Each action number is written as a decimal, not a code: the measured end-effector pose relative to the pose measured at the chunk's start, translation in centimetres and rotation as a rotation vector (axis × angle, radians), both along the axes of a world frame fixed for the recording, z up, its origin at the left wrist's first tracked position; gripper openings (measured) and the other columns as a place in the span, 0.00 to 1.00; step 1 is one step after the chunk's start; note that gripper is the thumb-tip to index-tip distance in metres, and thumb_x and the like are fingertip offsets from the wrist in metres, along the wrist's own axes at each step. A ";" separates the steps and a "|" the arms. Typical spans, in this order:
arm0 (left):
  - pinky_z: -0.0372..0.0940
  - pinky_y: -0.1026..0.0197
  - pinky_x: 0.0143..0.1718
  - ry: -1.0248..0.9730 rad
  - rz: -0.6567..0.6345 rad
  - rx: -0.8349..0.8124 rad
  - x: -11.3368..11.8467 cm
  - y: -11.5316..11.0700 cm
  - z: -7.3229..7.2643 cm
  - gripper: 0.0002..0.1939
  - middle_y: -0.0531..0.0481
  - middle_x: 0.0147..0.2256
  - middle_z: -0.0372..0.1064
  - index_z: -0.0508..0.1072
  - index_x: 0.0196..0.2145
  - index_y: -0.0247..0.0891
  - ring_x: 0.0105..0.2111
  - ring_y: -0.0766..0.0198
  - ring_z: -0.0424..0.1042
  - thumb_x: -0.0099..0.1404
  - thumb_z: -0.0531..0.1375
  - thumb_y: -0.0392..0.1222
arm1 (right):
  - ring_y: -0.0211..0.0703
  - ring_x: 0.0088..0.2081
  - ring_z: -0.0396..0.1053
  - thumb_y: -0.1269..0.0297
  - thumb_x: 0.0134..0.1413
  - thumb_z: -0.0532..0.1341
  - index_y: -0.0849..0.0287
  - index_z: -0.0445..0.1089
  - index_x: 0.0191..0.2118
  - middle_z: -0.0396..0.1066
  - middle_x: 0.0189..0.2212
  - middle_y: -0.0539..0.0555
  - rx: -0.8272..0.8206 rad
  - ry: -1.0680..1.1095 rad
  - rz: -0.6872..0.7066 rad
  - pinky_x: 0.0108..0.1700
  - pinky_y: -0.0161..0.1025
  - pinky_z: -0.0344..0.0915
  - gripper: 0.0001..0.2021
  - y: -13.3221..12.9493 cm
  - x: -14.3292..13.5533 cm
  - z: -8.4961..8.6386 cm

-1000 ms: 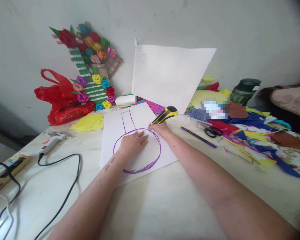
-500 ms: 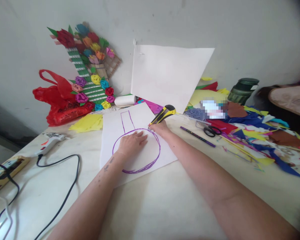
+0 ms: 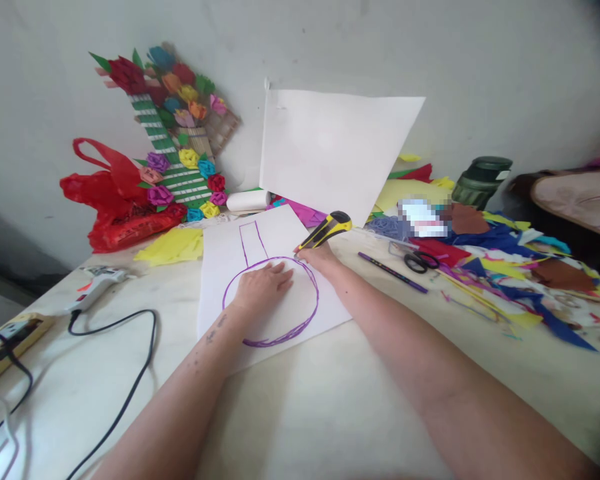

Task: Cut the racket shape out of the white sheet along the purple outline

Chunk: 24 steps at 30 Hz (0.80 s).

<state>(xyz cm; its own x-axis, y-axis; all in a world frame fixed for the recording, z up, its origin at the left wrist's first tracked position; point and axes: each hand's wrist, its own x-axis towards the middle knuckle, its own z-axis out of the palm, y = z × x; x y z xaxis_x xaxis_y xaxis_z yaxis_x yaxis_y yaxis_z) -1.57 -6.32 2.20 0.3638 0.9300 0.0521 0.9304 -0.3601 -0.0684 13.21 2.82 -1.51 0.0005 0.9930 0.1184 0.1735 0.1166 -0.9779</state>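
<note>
A white sheet (image 3: 220, 253) lies on the table, marked with a purple circle outline (image 3: 318, 293) and a narrow purple rectangle joined to its upper left. Inside the circle, my left hand (image 3: 265, 287) rests flat on the sheet, fingers stretched out and a little spread. My right hand (image 3: 316, 257) grips a yellow and black utility knife (image 3: 330, 227), whose handle slants up to the right. The knife's front end is low at the circle's upper right edge; the blade tip is too small to make out clearly.
To the right lie a purple marker (image 3: 393, 272), black-handled scissors (image 3: 421, 261) and colourful paper scraps (image 3: 520, 267). A white glue gun (image 3: 93, 290) with a black cord and a power strip (image 3: 15, 340) are at left. Paper flowers (image 3: 180, 100) and a red bag (image 3: 115, 200) stand behind.
The whole view has shifted slightly to the left. Both hands and the utility knife keep nearly the same place on the sheet.
</note>
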 end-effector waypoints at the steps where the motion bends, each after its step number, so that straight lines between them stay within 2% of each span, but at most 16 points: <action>1: 0.60 0.58 0.46 -0.001 0.010 -0.006 0.0 0.0 0.0 0.20 0.58 0.55 0.58 0.64 0.50 0.55 0.52 0.62 0.60 0.66 0.42 0.51 | 0.36 0.26 0.66 0.73 0.30 0.57 0.61 0.72 0.22 0.70 0.21 0.50 0.004 0.008 -0.006 0.30 0.32 0.63 0.07 0.0 0.0 -0.1; 8: 0.60 0.59 0.47 0.004 -0.002 0.007 -0.1 0.1 -0.1 0.20 0.60 0.56 0.57 0.64 0.51 0.56 0.53 0.62 0.59 0.66 0.42 0.51 | 0.36 0.25 0.66 0.74 0.29 0.58 0.61 0.71 0.21 0.69 0.20 0.49 -0.034 0.050 -0.032 0.29 0.32 0.63 0.06 -0.1 0.0 0.1; 14: 0.61 0.59 0.44 0.015 -0.002 0.015 0.0 0.0 0.0 0.20 0.61 0.56 0.57 0.64 0.51 0.56 0.52 0.62 0.61 0.65 0.42 0.52 | 0.35 0.24 0.65 0.74 0.30 0.59 0.62 0.71 0.22 0.68 0.19 0.49 -0.063 0.022 0.048 0.28 0.32 0.62 0.06 -0.5 0.4 0.7; 24: 0.62 0.58 0.44 0.035 -0.009 0.017 0.0 0.2 -0.1 0.21 0.59 0.56 0.58 0.64 0.51 0.56 0.52 0.60 0.62 0.65 0.40 0.53 | 0.37 0.28 0.67 0.72 0.31 0.58 0.61 0.72 0.24 0.71 0.23 0.50 -0.031 0.002 -0.067 0.32 0.33 0.64 0.07 -0.7 -0.1 0.0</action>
<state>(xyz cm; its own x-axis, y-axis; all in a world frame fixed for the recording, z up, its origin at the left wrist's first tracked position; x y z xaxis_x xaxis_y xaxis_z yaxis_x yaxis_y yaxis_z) -1.60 -6.15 2.07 0.3741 0.9258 0.0548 0.9240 -0.3670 -0.1073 13.12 2.13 -1.51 0.0669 0.9939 0.0874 0.1775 0.0743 -0.9813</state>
